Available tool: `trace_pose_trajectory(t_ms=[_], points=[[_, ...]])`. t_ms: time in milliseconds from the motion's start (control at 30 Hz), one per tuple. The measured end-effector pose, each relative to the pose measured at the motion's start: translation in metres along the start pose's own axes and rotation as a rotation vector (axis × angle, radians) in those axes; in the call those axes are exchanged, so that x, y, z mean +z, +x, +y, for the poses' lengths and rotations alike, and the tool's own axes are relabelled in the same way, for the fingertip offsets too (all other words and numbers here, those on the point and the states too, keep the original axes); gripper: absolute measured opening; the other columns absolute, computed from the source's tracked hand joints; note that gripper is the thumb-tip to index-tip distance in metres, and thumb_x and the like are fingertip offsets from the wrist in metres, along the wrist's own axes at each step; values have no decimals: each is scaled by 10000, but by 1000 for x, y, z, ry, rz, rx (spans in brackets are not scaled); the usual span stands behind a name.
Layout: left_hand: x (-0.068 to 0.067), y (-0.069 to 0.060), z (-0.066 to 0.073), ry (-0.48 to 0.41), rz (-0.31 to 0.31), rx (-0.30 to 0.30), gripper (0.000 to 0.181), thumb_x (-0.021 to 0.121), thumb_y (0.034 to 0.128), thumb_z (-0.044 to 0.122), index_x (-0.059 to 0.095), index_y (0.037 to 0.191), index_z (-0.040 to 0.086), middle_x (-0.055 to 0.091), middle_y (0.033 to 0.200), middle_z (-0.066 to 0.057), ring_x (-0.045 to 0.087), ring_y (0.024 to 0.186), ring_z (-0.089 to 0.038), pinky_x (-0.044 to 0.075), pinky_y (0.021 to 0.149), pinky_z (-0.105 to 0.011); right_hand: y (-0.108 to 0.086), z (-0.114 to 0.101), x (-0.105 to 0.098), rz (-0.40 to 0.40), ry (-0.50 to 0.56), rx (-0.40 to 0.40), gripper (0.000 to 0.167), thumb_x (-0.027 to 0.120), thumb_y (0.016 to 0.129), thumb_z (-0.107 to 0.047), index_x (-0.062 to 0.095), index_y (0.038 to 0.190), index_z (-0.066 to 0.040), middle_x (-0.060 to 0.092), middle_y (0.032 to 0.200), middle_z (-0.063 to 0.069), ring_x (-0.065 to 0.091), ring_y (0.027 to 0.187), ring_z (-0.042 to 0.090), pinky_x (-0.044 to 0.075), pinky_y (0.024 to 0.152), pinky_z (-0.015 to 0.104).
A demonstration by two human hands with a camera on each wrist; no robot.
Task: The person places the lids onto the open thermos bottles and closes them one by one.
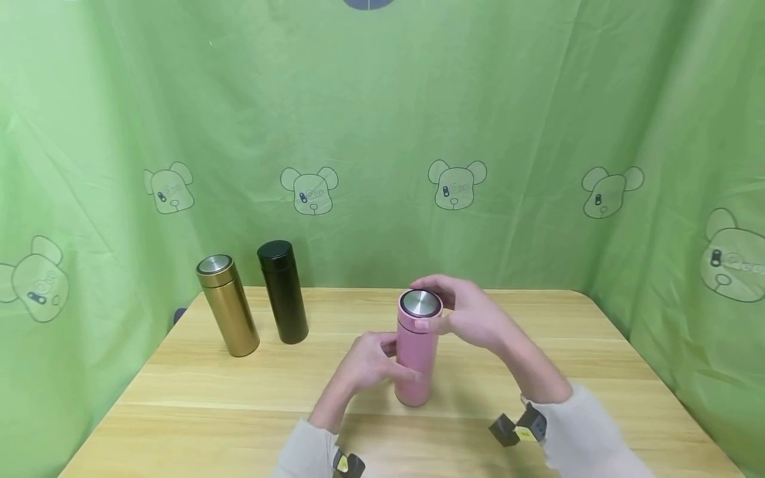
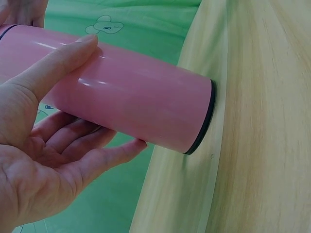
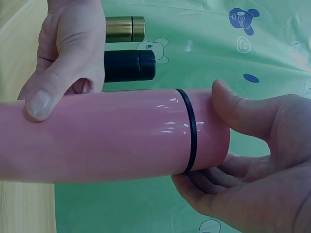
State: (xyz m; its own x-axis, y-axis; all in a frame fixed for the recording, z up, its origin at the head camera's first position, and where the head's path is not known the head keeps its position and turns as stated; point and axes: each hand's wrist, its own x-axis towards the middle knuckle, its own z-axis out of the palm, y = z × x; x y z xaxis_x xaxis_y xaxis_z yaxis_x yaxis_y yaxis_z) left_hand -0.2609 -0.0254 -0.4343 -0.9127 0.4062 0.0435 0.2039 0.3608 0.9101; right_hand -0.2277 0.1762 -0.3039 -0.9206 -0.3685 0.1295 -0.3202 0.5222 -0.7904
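A pink thermos flask with a silver disc on its lid stands close to upright near the middle of the table. My left hand grips its body, thumb across the near side and fingers round the other. Up at the lid, my right hand holds with thumb and fingers on opposite sides. A dark ring marks the seam between lid and body in the right wrist view. The black base rim is visible in the left wrist view; whether it touches the table I cannot tell.
At the left of the wooden table stand a gold thermos and, just right of it, a black thermos. A green curtain with bear-face prints hangs behind the table and along both sides.
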Motion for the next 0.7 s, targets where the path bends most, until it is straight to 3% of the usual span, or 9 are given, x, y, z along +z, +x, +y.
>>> trace_pose_trajectory(t_ms=[200, 467, 700], points=[[1, 0, -1, -16, -3, 6, 597, 964, 631, 337, 741, 1183, 293, 747, 1207, 30, 682, 1182, -196, 524, 1044, -478, 2, 1, 3, 42, 14, 23, 583, 788, 787, -67, 565, 1325, -51, 663, 1250, 125, 619, 1201, 312, 512, 1027, 514], [0, -1, -1, -6, 3, 29, 583, 953, 641, 315, 742, 1183, 281, 751, 1196, 29, 688, 1166, -201, 533, 1031, -473, 4, 1, 7, 73, -35, 29, 638, 858, 800, -261, 496, 1272, -28, 621, 1182, 143, 616, 1086, 273, 542, 939, 453], [0, 0, -1, 6, -10, 22, 590, 947, 646, 319, 734, 1196, 297, 745, 1209, 43, 683, 1174, -192, 534, 1031, -467, 2, 5, 4, 10, 13, 17, 695, 841, 830, -283, 449, 1340, -20, 592, 1241, 152, 571, 1189, 307, 531, 986, 464]])
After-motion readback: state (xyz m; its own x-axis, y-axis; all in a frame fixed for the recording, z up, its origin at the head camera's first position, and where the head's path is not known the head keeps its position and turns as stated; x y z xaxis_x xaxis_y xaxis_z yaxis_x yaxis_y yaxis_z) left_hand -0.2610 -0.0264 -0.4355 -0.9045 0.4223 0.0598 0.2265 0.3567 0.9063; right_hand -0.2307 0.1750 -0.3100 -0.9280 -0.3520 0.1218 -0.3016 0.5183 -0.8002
